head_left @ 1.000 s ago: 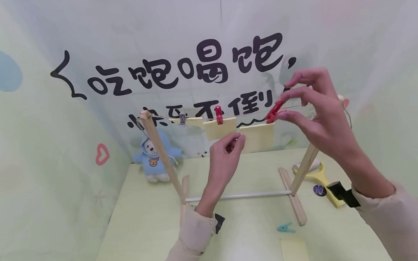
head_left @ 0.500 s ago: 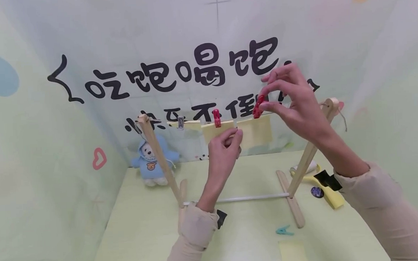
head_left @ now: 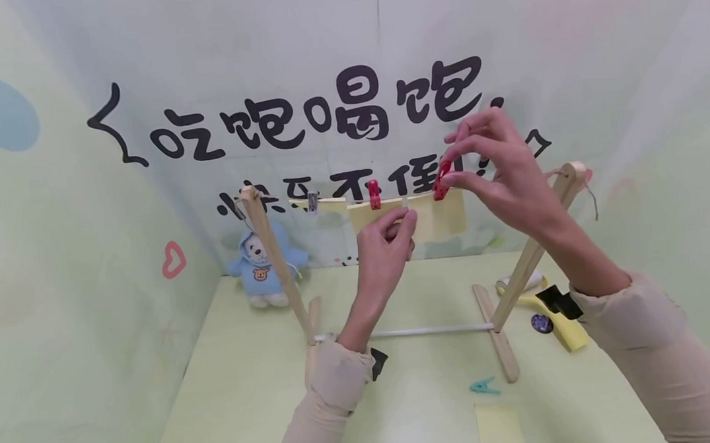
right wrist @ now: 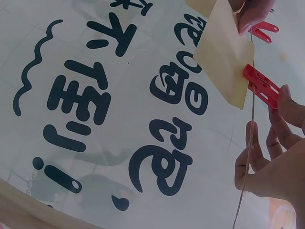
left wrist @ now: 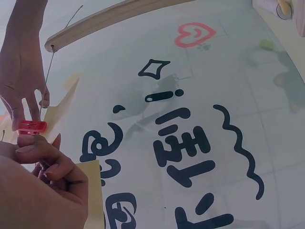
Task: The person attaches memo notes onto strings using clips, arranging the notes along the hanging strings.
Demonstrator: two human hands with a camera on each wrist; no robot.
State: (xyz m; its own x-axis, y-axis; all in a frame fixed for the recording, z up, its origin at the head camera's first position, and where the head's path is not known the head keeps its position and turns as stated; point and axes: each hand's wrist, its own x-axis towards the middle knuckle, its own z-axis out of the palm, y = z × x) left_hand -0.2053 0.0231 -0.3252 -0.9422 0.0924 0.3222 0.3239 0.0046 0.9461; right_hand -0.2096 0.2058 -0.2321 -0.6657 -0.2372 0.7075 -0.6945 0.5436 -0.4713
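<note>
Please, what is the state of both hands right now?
Left hand: closed, pinching the yellow paper.
Right hand: closed, pinching a red clip.

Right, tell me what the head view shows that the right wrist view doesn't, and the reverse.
Only the head view: the blue-dressed toy, the teal clip and the loose yellow sheet on the table, and the yellow roller.

Only the right wrist view: the wavy line on the wall, hidden in the head view.

Both: the right hand pinching a red clip at the edge of the hanging paper, the left hand, a second red clip and the black lettering.
</note>
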